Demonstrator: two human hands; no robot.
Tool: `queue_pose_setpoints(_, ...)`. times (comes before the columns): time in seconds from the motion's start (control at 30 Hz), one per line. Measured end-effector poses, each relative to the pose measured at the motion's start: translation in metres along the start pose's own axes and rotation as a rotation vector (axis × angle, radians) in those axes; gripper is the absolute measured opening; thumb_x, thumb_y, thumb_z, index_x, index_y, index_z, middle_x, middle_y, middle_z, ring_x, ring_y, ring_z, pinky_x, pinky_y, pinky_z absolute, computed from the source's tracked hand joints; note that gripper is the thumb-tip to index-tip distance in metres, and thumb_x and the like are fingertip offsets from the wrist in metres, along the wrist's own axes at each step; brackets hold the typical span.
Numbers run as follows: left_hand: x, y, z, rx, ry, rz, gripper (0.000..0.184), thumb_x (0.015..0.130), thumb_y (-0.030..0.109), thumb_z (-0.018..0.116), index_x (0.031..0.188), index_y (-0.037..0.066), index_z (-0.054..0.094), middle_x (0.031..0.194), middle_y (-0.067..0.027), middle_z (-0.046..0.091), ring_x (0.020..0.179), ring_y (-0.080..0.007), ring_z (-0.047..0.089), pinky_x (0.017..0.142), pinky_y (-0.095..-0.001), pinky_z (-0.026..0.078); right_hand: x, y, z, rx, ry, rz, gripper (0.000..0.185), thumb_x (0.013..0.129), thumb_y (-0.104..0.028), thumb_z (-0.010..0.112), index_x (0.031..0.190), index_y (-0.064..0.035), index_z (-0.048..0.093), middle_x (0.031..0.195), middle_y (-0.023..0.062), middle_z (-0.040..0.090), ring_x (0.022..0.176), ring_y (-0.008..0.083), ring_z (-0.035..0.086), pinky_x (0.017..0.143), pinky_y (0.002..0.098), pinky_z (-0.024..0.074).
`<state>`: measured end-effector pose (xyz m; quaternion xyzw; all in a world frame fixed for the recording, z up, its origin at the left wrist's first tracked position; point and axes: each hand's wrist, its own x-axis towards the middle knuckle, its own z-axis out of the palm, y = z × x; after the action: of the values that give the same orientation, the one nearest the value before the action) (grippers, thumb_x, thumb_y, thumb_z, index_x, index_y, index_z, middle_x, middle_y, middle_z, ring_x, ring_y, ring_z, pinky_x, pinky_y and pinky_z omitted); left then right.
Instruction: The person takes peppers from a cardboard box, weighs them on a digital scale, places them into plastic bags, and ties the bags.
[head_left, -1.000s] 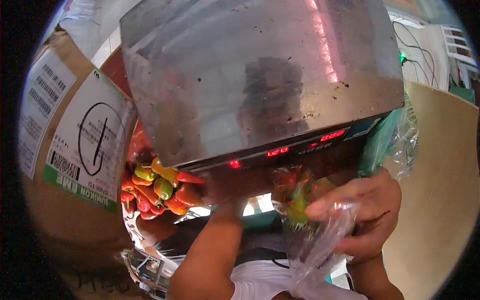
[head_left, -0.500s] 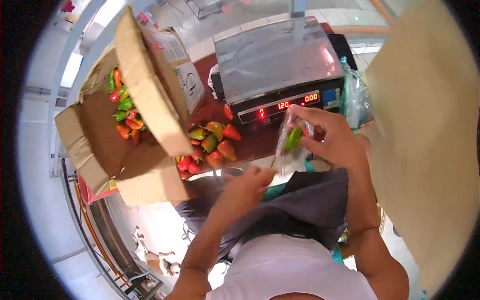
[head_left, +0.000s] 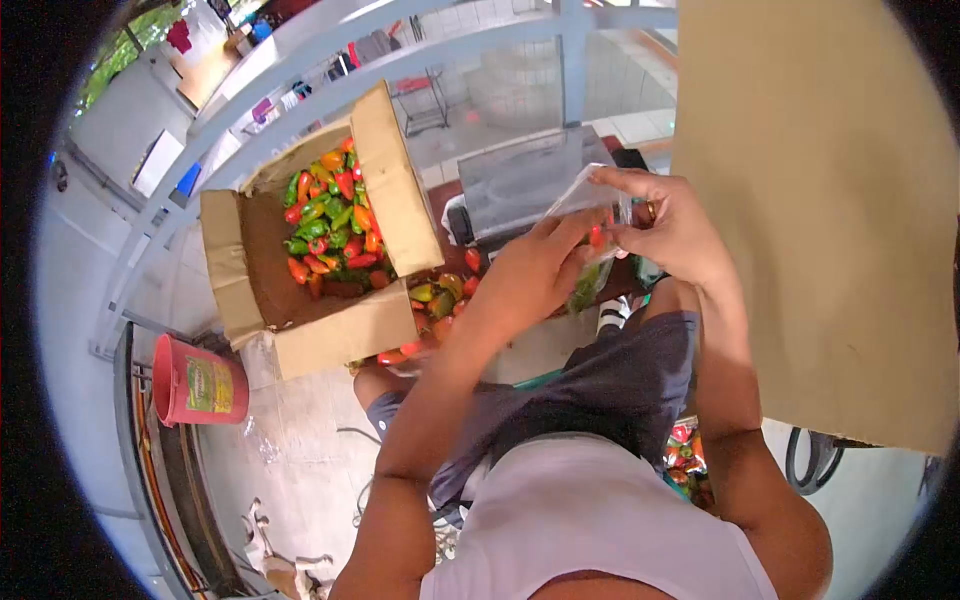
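A clear plastic bag (head_left: 570, 192) is pinched at its upper edge by my right hand (head_left: 680, 225), thumb and fingers closed on the film. A green pepper (head_left: 584, 288) shows low in the bag, and a bit of a red pepper (head_left: 597, 237) shows near my fingertips. My left hand (head_left: 535, 270) is up against the bag, its fingers bent together and partly covered by plastic; what they grip is hidden. Behind my left forearm, several red and yellowish peppers (head_left: 440, 300) lie on the table beside the cardboard box.
The open cardboard box (head_left: 235, 265) holds many red, orange and green peppers (head_left: 335, 215). A scale with a metal top (head_left: 510, 180) stands behind my hands. A large cardboard sheet (head_left: 820, 220) rises at right. A red bucket (head_left: 200, 380) and an animal (head_left: 285, 570) are on the left floor.
My left hand has moved up and right from below the bag to against it. The view has shifted, showing more of the box's peppers and the bucket. My right hand still holds the bag.
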<state>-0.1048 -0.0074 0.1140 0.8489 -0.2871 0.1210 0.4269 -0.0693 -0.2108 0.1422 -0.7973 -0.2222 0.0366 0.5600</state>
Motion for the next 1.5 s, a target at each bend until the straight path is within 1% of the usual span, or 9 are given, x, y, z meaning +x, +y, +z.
queue_pose_setpoints(0.07,-0.004,0.004,-0.016,0.220,-0.073,0.065,0.033,0.086,0.006,0.060,0.118,0.010,0.064,0.104,-0.0180,0.066,0.092,-0.0373,0.065,0.081,-0.0412,0.052,-0.008,-0.012,-0.004,0.060,0.015,0.034,0.059,0.075,0.011,0.068,0.132,0.0002,0.059,0.127,0.0071,0.064,0.070,0.0029,0.054,0.059,0.0200,0.0468)
queue_pose_setpoints(0.43,-0.027,0.027,-0.093,0.201,-0.102,0.050,0.018,0.079,0.013,0.071,0.090,0.001,0.065,0.079,-0.0124,0.064,0.078,-0.0330,0.065,0.073,-0.0408,0.050,-0.017,-0.019,0.000,-0.342,0.004,-0.340,0.011,0.073,-0.002,0.078,0.083,-0.0013,0.074,0.078,0.0078,0.073,0.073,0.0195,0.068,0.072,0.0291,0.0521)
queue_pose_setpoints(0.5,-0.036,0.046,-0.069,0.215,0.197,-0.036,0.020,0.080,0.017,0.070,0.094,0.003,0.066,0.083,-0.0147,0.065,0.083,-0.0364,0.065,0.074,-0.0433,0.050,-0.023,-0.036,0.014,-0.301,0.035,-0.417,0.015,0.072,-0.004,0.080,0.086,-0.0023,0.074,0.077,0.0063,0.072,0.073,0.0176,0.068,0.069,0.0289,0.0516)
queue_pose_setpoints(0.7,-0.049,0.051,-0.090,-0.040,-0.131,0.151,0.024,0.073,0.013,0.072,0.096,0.003,0.069,0.084,-0.0144,0.065,0.081,-0.0345,0.065,0.070,-0.0401,0.049,-0.024,-0.080,0.033,0.031,0.025,-0.537,0.038,0.070,-0.020,0.087,0.102,-0.0046,0.073,0.084,0.0030,0.073,0.080,0.0140,0.067,0.074,0.0266,0.0496)
queue_pose_setpoints(0.83,-0.024,0.086,-0.098,-0.376,-0.335,0.348,0.011,0.076,0.009,0.069,0.085,0.002,0.066,0.074,-0.0127,0.061,0.070,-0.0309,0.059,0.063,-0.0357,0.047,-0.002,-0.068,0.081,0.044,-0.309,-0.986,0.096,0.053,-0.041,0.093,0.132,-0.0047,0.053,0.114,0.0118,0.066,0.106,0.0283,0.061,0.096,0.0406,0.0441)
queue_pose_setpoints(1.0,-0.035,0.108,-0.118,-0.140,0.058,0.295,0.013,0.082,0.008,0.073,0.078,0.001,0.062,0.066,-0.0114,0.053,0.059,-0.0261,0.050,0.053,-0.0331,0.039,-0.027,-0.046,0.137,0.672,-1.485,-0.147,0.055,0.083,-0.040,0.077,0.116,0.0014,0.065,0.114,0.0148,0.063,0.105,0.0321,0.060,0.098,0.0441,0.0446)
queue_pose_setpoints(1.2,-0.079,0.056,-0.111,-0.019,0.322,-0.240,0.005,0.080,0.002,0.071,0.077,-0.001,0.068,0.064,-0.0032,0.058,0.059,-0.0126,0.053,0.058,-0.0264,0.042,-0.102,0.030,0.163,0.889,-1.049,0.014,0.036,0.100,-0.033,0.053,0.094,-0.0001,0.067,0.116,0.0138,0.061,0.109,0.0233,0.059,0.099,0.0349,0.0432)
queue_pose_setpoints(1.33,-0.073,0.089,-0.117,0.539,0.775,0.257,0.011,0.080,0.000,0.071,0.090,-0.001,0.067,0.084,-0.0088,0.061,0.075,-0.0211,0.059,0.067,-0.0312,0.047,-0.120,0.013,0.149,0.861,-1.044,0.362,0.038,0.103,-0.037,0.048,0.092,-0.0049,0.065,0.116,0.0118,0.059,0.106,0.0203,0.058,0.098,0.0309,0.0422)
queue_pose_setpoints(1.5,-0.106,0.091,-0.070,0.492,-0.183,0.598,0.024,0.080,0.026,0.073,0.076,0.006,0.060,0.075,-0.0072,0.056,0.068,-0.0219,0.058,0.060,-0.0337,0.048,-0.130,0.017,0.132,0.694,-0.858,0.483,0.034,0.101,-0.037,0.053,0.092,-0.0070,0.066,0.110,0.0078,0.060,0.096,0.0219,0.059,0.090,0.0320,0.0441)
